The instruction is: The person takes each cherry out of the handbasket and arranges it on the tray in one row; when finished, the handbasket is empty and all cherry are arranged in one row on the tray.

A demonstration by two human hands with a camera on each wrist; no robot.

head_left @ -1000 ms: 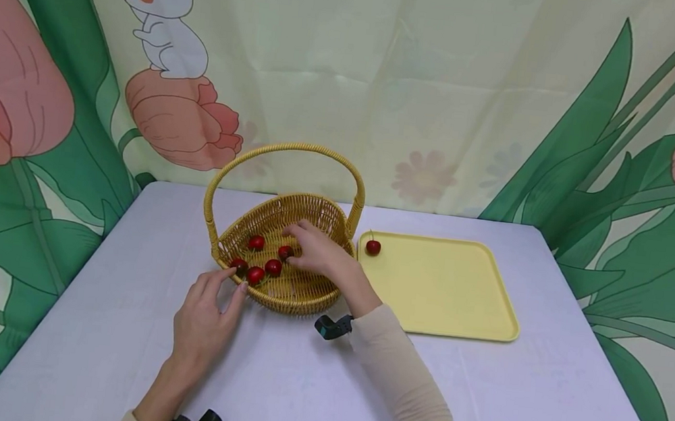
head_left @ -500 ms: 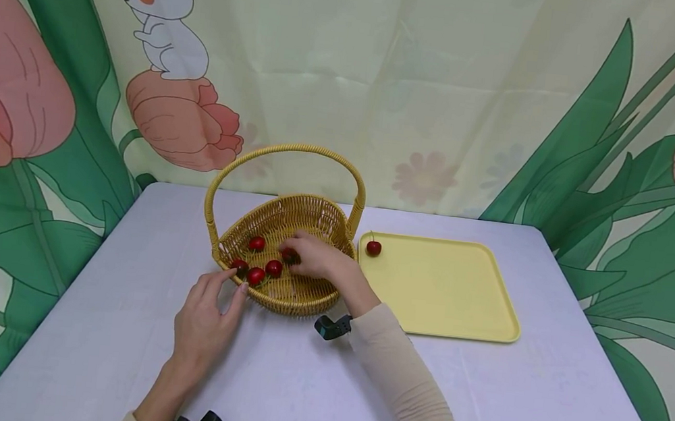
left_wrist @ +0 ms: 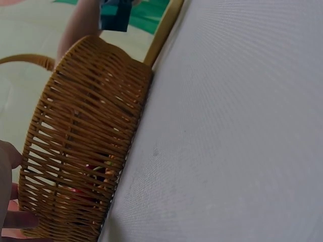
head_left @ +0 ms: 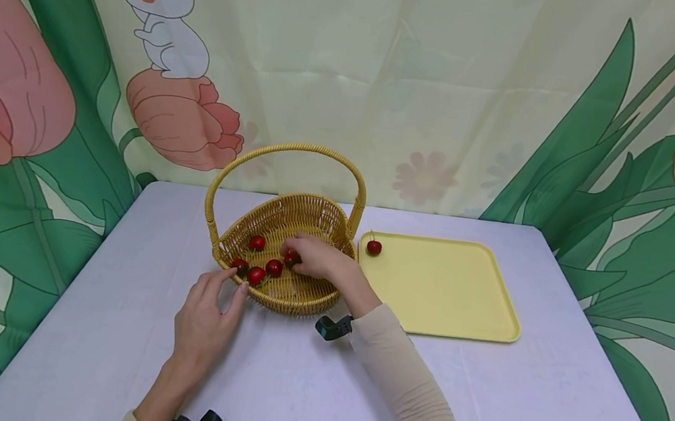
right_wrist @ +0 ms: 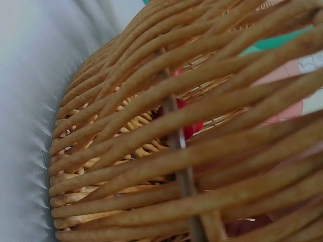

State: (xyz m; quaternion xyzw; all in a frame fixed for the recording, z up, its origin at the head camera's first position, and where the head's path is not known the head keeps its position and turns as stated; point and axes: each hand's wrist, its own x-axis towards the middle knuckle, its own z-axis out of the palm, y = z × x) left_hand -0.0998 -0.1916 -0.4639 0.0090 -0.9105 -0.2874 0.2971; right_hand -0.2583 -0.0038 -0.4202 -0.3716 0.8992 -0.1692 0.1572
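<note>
Wicker basket (head_left: 298,306), centre of frame: four loose cherries (head_left: 273,268); right hand (head_left: 322,260) pinching fifth cherry (head_left: 292,258); left hand (head_left: 205,320), fingers relaxed, touching basket. Yellow tray (head_left: 446,289), right of centre: single cherry (head_left: 374,248).

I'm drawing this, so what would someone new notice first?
Probably the wicker basket, left of the yellow tray, with the right hand inside pinching a red cherry. Another cherry stands out alone in the tray's far left corner. Behind, a white cartoon rabbit sits on a pink tulip, left on the backdrop.
</note>
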